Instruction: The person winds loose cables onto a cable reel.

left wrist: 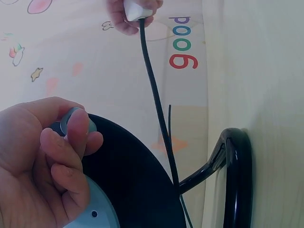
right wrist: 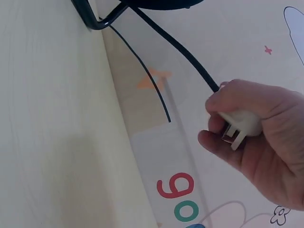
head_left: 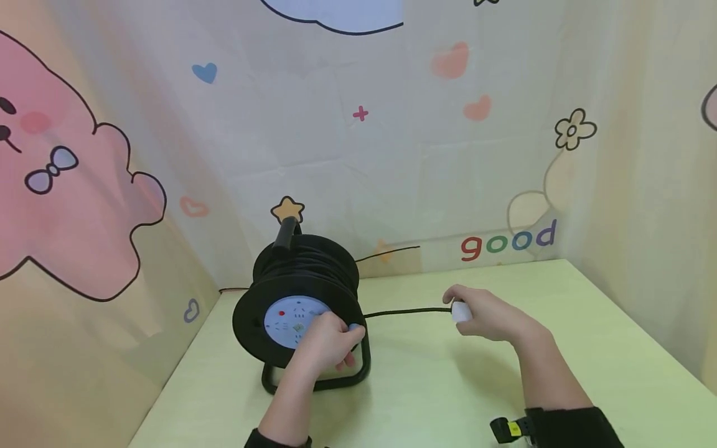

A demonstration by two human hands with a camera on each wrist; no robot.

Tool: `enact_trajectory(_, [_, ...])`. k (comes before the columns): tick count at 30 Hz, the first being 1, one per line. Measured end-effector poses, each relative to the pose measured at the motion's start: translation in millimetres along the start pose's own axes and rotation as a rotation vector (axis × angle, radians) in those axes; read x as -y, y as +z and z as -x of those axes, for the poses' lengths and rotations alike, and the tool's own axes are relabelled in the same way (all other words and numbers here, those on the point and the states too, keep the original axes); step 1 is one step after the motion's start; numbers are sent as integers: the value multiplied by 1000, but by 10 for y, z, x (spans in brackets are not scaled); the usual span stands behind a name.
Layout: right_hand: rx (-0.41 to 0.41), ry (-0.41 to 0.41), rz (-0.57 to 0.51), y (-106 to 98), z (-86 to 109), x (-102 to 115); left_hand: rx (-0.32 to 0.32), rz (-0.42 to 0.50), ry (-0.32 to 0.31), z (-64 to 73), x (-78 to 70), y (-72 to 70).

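A black cable reel [head_left: 305, 292] with a pale blue socket panel [head_left: 288, 317] stands on the left half of the table. My left hand [head_left: 327, 339] is at the reel's front face; its thumb and fingers pinch a small light-coloured winding knob [left wrist: 90, 124] near the rim. Out to the right, my right hand [head_left: 493, 314] grips a white plug [right wrist: 242, 121], its metal pins showing below the thumb. From the plug a black cord [head_left: 409, 312] runs nearly straight back to the reel, off the tabletop.
The reel rests on a black tubular stand [head_left: 366, 367] with a carrying handle [head_left: 287, 235] on top. Behind the pale table [head_left: 426, 386] hangs a printed curtain [head_left: 392, 155], with another printed panel at the left. A thin dark line [right wrist: 152, 78] lies along the backdrop behind the reel.
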State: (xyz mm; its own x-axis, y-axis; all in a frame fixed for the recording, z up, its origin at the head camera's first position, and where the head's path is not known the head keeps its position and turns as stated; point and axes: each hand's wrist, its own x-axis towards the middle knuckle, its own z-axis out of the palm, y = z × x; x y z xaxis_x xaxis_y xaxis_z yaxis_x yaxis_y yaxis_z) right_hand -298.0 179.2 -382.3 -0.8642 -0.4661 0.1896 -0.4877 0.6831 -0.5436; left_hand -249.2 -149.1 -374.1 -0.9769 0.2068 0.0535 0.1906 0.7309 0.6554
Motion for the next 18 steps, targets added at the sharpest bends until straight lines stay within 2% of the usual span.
enact_trajectory(7, [-193, -102, 106, -59, -17, -44, 2, -2, -10, -1, -7, -17])
enact_trajectory(12, [-225, -108, 141, -57, -26, -48, 15, 2, -25, 5, -4, -23])
enact_trajectory(18, [-232, -62, 135, -76, -15, -34, 32, -16, -27, -1, 2, -35])
